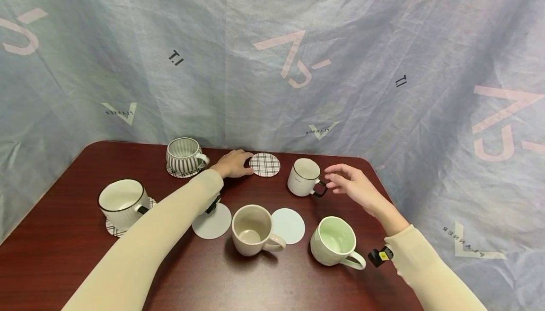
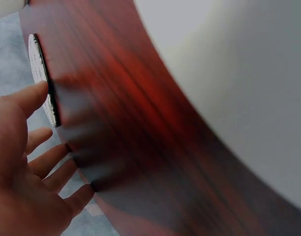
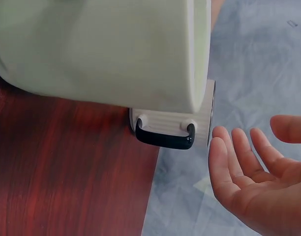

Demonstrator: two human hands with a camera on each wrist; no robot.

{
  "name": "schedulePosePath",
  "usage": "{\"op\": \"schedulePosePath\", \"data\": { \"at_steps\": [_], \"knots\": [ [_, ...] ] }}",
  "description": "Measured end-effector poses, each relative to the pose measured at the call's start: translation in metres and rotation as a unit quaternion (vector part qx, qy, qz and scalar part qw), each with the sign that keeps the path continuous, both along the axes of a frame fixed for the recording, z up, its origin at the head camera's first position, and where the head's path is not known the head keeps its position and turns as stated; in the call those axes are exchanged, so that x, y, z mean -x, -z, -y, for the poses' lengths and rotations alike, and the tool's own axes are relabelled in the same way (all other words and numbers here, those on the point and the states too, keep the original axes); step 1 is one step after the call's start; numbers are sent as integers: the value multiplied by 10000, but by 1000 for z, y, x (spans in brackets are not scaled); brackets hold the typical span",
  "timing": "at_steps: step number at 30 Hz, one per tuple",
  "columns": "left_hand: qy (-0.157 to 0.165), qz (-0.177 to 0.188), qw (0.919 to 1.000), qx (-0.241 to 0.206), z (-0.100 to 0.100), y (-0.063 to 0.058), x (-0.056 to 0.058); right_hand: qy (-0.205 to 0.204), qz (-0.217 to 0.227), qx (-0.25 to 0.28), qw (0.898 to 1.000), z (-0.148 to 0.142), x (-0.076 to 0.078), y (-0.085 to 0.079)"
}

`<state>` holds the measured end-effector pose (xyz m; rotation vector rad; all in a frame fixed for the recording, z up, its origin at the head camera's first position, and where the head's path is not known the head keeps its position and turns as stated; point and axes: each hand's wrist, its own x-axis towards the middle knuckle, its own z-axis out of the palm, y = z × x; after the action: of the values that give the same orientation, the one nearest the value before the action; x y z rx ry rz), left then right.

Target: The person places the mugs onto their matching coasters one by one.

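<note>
At the far side of the table, my left hand [image 1: 234, 163] rests beside a round checked coaster [image 1: 265, 164]. In the left wrist view the thumb lies right at that coaster's edge [image 2: 42, 73], and the other fingers reach down to the tabletop, loosely bent. My right hand [image 1: 353, 184] hovers just right of a white ribbed mug [image 1: 301, 181] with a black handle [image 1: 320, 189]. Its fingers are relaxed and hold nothing; the right wrist view shows them near the mug's rim. A pale green mug [image 3: 91, 54] fills the foreground there.
Nearer me stand a beige mug [image 1: 247, 235] and the green mug [image 1: 328, 249], with two plain white coasters [image 1: 289, 226] behind the beige one. On the left, a striped cup [image 1: 183, 159] and a black-rimmed mug [image 1: 117, 207] sit on checked coasters. A curtain [image 1: 272, 65] hangs behind the table.
</note>
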<state>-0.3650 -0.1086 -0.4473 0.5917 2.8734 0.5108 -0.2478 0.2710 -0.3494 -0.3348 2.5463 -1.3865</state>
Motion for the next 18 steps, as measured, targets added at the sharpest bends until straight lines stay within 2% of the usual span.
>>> {"op": "schedulePosePath", "data": {
  "at_steps": [9, 18],
  "knots": [
    [-87, -147, 9998, 100, 0, 4, 0, 60, -39, -97, 9999, -3, 4, 0],
    [-225, -60, 9997, 100, -5, 3, 0, 47, 33, -155, 9999, -6, 6, 3]
  ]
}}
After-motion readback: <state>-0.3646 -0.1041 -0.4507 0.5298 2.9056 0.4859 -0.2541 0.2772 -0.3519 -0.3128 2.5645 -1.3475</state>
